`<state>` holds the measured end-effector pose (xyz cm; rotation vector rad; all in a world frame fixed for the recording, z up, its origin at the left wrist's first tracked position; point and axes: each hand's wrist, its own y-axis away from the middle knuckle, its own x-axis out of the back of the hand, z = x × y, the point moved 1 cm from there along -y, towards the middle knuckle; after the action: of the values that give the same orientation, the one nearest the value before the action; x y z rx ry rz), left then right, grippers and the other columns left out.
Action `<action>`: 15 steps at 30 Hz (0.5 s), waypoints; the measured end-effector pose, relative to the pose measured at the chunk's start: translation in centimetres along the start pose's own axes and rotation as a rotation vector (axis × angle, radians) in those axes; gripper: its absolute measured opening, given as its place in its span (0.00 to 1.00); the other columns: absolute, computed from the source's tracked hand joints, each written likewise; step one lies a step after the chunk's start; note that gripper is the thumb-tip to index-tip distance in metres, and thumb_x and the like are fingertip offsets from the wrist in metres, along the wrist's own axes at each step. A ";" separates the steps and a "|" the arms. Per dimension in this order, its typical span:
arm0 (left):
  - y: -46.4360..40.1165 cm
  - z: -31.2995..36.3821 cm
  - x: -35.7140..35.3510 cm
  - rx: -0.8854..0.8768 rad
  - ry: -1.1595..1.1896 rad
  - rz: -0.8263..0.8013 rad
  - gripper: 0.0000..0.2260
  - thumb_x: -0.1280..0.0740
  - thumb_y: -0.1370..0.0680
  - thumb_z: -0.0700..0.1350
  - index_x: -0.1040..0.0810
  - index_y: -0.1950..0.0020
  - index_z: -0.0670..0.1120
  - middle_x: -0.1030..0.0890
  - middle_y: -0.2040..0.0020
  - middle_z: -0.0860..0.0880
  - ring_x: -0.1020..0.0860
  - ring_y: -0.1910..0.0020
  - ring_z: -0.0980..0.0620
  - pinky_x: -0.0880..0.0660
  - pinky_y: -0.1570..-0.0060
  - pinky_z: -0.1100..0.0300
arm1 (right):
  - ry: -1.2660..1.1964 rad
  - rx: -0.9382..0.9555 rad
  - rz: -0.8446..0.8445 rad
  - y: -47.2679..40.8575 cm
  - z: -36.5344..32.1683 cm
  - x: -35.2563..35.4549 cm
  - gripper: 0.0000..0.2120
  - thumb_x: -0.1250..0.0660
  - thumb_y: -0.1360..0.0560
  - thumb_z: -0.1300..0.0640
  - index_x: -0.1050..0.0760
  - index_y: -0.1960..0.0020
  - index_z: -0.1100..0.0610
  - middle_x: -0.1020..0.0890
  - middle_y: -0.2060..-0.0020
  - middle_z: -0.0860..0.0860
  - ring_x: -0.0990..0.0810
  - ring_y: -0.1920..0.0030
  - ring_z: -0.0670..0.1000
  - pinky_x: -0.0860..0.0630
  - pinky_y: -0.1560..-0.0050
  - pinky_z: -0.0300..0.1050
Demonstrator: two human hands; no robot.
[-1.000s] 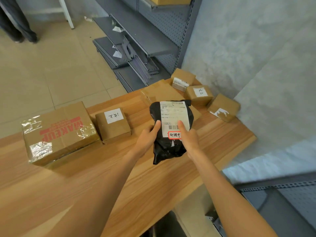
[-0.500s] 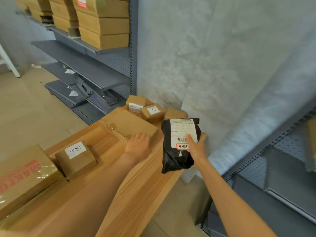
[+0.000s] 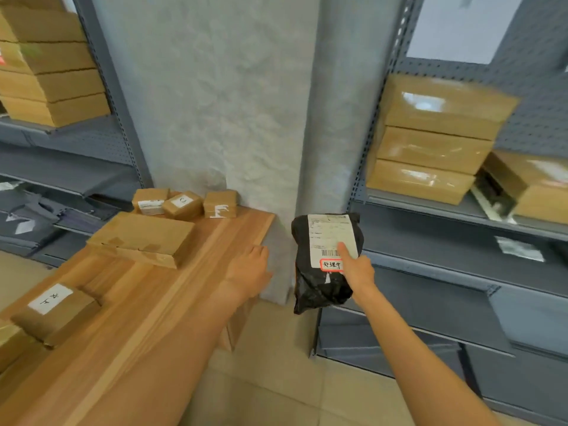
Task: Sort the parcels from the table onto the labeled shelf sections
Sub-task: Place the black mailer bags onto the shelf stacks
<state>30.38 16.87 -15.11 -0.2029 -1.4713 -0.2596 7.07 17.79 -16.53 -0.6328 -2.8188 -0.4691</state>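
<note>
The scene is being lit evenly by soft, diffuse light, and only faint shadows are being cast under the boxes on the wooden table [image 3: 172,290]. Glare is being thrown off the tape on the stacked cartons [image 3: 430,142] at the right of the frame. Straight shelf posts are being bent outward by wide-angle distortion, and the edges, especially upper left and far right, are being smeared by motion blur.

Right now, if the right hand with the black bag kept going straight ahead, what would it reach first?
Probably the grey shelf on the right: the right hand holds the black bag in front of its lower shelves, nothing visibly between, though depth is unclear.
</note>
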 end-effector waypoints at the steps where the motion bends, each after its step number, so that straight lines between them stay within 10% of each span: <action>1: 0.5 1.7 0.2 -0.045 -0.003 0.010 0.22 0.41 0.19 0.51 0.35 0.29 0.42 0.31 0.30 0.44 0.33 0.32 0.46 0.36 0.35 0.55 | -0.008 -0.003 0.019 0.8 0.4 2.2 0.20 0.36 0.23 0.41 0.25 0.47 0.58 0.19 0.52 0.55 0.22 0.59 0.48 0.28 0.61 0.41; 15: -0.8 33.5 1.8 -0.587 0.005 0.095 0.26 0.38 0.20 0.53 0.37 0.27 0.42 0.30 0.30 0.44 0.33 0.31 0.45 0.38 0.32 0.55 | -0.143 -0.084 0.469 7.1 6.2 33.9 0.22 0.36 0.23 0.41 0.25 0.45 0.61 0.19 0.54 0.54 0.21 0.59 0.49 0.30 0.67 0.37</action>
<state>-1.57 25.77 -10.29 -0.7406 -1.3446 -0.6110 -20.57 38.89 -11.14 -1.3484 -2.6544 -0.4654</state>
